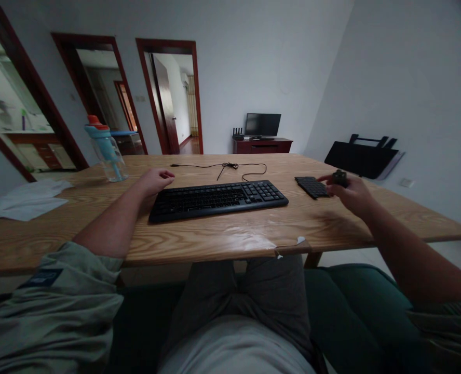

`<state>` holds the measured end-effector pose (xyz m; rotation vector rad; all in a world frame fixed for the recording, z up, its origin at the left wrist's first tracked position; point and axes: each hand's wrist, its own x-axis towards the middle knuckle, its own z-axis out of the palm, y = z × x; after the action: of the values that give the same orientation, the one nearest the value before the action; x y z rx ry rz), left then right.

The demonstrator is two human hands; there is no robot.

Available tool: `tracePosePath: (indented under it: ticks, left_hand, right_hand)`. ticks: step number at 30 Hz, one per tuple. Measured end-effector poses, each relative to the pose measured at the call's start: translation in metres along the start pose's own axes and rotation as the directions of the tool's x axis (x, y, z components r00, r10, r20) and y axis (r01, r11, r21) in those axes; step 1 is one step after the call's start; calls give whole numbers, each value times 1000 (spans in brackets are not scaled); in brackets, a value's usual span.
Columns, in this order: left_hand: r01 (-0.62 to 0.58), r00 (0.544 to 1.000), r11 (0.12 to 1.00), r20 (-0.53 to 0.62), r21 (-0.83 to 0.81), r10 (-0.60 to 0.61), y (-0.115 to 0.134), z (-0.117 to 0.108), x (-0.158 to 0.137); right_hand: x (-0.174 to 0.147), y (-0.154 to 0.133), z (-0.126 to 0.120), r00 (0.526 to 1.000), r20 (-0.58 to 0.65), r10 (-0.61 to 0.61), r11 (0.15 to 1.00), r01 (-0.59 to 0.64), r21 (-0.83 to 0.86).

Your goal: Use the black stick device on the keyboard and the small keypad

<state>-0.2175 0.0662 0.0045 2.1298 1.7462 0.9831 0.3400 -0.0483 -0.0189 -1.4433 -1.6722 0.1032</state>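
A black keyboard (218,200) lies on the wooden table in front of me. My left hand (156,181) rests beside its far left corner, fingers loosely curled, with nothing visible in them. Over on the right, my right hand (349,193) is closed around a small dark knobbly object (339,178) whose kind I cannot make out. Just left of those fingers is a small black panel of key-like blocks in rows (311,187), flat on the table. Whether the fingertips touch that panel is unclear.
The keyboard's bundled cable (230,165) lies behind it. A bottle with a red lid (108,150) and white paper sheets (31,200) are on the table's left side. The front edge of the table (215,254) has torn tape (293,248). Beyond stand a monitor (263,124) and a cabinet (263,147).
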Motion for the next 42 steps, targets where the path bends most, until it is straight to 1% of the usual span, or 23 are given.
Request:
tracePosePath:
  ticks: [2, 4, 6, 8, 10, 12, 13, 15, 17, 18, 21, 23, 25, 30, 34, 38, 42]
  left_hand:
    - [-20, 1000, 1000, 3, 8, 20, 6, 2, 0]
    - [-47, 999, 998, 17, 29, 47, 20, 3, -2]
    - [-97, 995, 994, 43, 50, 95, 45, 6, -5]
    - [-213, 974, 976, 90, 37, 209, 77, 13, -9]
    - [-350, 923, 936, 165, -13, 348, 110, 26, -14]
    - [-479, 847, 876, 229, -62, 480, 138, 45, -17]
    - [-524, 813, 848, 250, -78, 526, 148, 55, -17]
    - [-578, 761, 809, 285, -110, 583, 161, 76, -17]
    - [-589, 740, 796, 304, -136, 600, 164, 95, -15]
    - [-587, 739, 797, 309, -142, 599, 163, 102, -14]
    - [-578, 754, 806, 294, -127, 587, 157, 114, -11]
    - [-573, 770, 813, 271, -106, 578, 153, 117, -10]
    - [-575, 773, 813, 261, -97, 578, 149, 117, -11]
    - [-620, 736, 778, 268, -98, 621, 147, 119, -15]
    - [-638, 728, 767, 270, -71, 630, 148, 125, -16]
    - [-649, 718, 758, 281, -59, 637, 147, 128, -15]
    - [-663, 702, 745, 291, -65, 650, 148, 128, -16]
  right_hand:
    - [8, -32, 7, 1000, 3, 6, 982, -6, 190]
    - [19, -65, 19, 999, 38, -25, 950, 12, 311]
    - [32, -94, 37, 996, 74, -53, 946, 26, 324]
    - [46, -114, 59, 988, 125, -86, 956, 46, 290]
    - [56, -122, 82, 983, 131, -125, 962, 87, 260]
    - [62, -122, 104, 984, 114, -136, 966, 106, 235]
    - [63, -119, 113, 985, 108, -133, 967, 105, 231]
    - [63, -110, 127, 985, 107, -134, 962, 104, 251]
    - [61, -101, 134, 984, 108, -143, 954, 108, 280]
    - [61, -97, 136, 984, 102, -145, 951, 110, 288]
    - [60, -90, 136, 989, 77, -130, 951, 102, 292]
    - [61, -90, 136, 989, 77, -129, 948, 100, 302]
    - [61, -91, 136, 988, 83, -134, 944, 102, 314]
    - [59, -95, 137, 994, 61, -93, 938, 67, 341]
    - [59, -95, 138, 996, 57, -64, 923, 37, 383]
    - [60, -92, 138, 995, 72, -67, 926, 35, 376]
    - [62, -88, 138, 997, 74, -38, 930, 8, 369]
